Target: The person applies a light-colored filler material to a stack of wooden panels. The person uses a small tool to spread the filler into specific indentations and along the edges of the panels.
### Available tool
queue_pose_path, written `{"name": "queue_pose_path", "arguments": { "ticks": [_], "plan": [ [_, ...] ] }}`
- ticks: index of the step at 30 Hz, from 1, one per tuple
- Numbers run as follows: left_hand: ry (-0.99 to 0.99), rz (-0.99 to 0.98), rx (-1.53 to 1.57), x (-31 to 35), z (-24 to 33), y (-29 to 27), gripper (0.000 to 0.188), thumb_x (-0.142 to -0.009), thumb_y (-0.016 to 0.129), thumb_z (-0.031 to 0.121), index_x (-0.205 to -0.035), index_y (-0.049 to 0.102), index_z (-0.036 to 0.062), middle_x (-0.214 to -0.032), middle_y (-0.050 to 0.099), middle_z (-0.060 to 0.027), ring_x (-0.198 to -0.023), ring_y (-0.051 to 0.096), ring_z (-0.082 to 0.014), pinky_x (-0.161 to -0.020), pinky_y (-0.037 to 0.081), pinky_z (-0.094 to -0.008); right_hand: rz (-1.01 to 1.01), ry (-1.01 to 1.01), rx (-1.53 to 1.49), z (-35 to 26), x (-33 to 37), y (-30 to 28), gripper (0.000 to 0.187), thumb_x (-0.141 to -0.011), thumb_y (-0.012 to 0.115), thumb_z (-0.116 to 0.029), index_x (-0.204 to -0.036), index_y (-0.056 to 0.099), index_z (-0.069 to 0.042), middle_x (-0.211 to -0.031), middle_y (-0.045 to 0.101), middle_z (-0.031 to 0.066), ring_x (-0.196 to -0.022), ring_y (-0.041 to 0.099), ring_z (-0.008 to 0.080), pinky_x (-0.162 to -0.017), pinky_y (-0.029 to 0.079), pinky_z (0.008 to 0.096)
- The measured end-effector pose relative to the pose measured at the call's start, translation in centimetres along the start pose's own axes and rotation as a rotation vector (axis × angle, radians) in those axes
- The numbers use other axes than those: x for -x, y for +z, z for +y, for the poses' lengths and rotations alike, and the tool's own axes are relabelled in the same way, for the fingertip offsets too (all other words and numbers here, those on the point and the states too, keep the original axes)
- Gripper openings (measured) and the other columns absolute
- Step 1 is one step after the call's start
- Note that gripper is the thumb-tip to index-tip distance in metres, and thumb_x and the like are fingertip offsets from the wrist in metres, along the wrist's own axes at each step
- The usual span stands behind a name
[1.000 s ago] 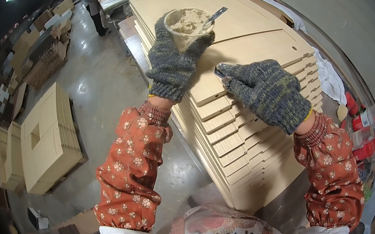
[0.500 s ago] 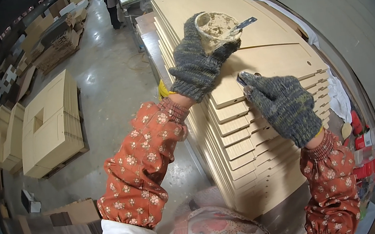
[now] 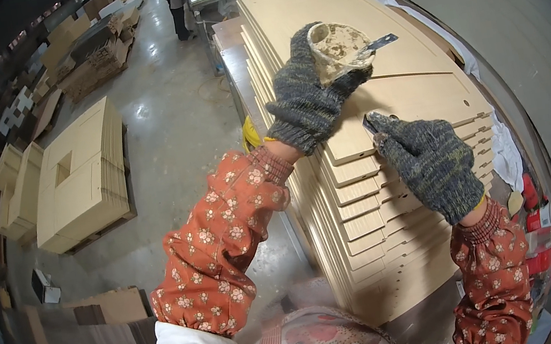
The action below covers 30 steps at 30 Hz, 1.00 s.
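The right hand point(image 3: 429, 159), in a grey knit glove, is closed on a small scraper blade point(image 3: 370, 123) set against the near edge of the top board point(image 3: 412, 93) of a tall stack of pale wooden panels point(image 3: 366, 215). At eleven o'clock from it, the left hand point(image 3: 310, 93) grips a putty-smeared cup point(image 3: 337, 47) (a blade rests across its rim). Open concrete floor point(image 3: 171, 130) lies at nine o'clock, bounded by a lower panel stack point(image 3: 83, 178). Red packages point(image 3: 545, 233) sit at four o'clock.
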<state>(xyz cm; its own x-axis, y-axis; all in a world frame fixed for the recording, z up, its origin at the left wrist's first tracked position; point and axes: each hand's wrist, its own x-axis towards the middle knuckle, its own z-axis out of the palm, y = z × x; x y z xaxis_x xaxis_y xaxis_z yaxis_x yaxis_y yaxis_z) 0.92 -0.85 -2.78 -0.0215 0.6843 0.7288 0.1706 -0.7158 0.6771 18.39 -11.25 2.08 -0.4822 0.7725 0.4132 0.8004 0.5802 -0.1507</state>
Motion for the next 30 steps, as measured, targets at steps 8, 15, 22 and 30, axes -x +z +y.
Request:
{"name": "queue_pose_path", "arguments": {
  "ticks": [8, 15, 22, 30],
  "plan": [
    [0.212, 0.063, -0.167, -0.8, -4.2, -1.1, 0.077, -0.070, 0.078, 0.039, -0.123, 0.040, -0.0014, -0.104, 0.063, -0.0174, -0.095, 0.064, -0.0249, -0.082, 0.052, -0.0345, 0.105, -0.271, 0.089, -1.2, -0.4, -0.5, 0.023, -0.086, 0.062, -0.018, -0.105, 0.067, -0.006, -0.077, 0.066, 0.0152, -0.065, 0.064, 0.0248, -0.062, 0.050, 0.0344],
    [0.049, 0.044, 0.076, 0.1, -0.5, 1.0, 0.080, -0.069, 0.078, 0.041, -0.125, 0.039, 0.0001, -0.110, 0.059, -0.0195, -0.098, 0.062, -0.0269, -0.085, 0.052, -0.0346, 0.129, -0.239, 0.092, 0.5, 0.1, 0.2, 0.023, -0.085, 0.062, -0.015, -0.106, 0.066, -0.005, -0.080, 0.066, 0.0167, -0.069, 0.065, 0.0265, -0.065, 0.051, 0.0347],
    [0.103, 0.060, -0.061, 0.2, -0.3, 1.1, 0.081, -0.070, 0.077, 0.042, -0.126, 0.038, -0.0006, -0.109, 0.059, -0.0219, -0.099, 0.062, -0.0292, -0.084, 0.051, -0.0371, 0.101, -0.110, 0.084, 0.7, 0.6, -0.1, 0.024, -0.085, 0.062, -0.015, -0.106, 0.066, -0.003, -0.077, 0.065, 0.0168, -0.065, 0.063, 0.0252, -0.062, 0.049, 0.0338],
    [0.097, 0.066, -0.079, -0.7, -1.6, 1.1, 0.080, -0.068, 0.079, 0.040, -0.124, 0.038, 0.0003, -0.102, 0.062, -0.0174, -0.094, 0.063, -0.0277, -0.083, 0.053, -0.0356, 0.051, -0.070, 0.103, 0.3, 0.0, -0.4, 0.024, -0.086, 0.062, -0.015, -0.108, 0.065, -0.006, -0.078, 0.065, 0.0156, -0.063, 0.060, 0.0262, -0.061, 0.048, 0.0348]
  ]
}}
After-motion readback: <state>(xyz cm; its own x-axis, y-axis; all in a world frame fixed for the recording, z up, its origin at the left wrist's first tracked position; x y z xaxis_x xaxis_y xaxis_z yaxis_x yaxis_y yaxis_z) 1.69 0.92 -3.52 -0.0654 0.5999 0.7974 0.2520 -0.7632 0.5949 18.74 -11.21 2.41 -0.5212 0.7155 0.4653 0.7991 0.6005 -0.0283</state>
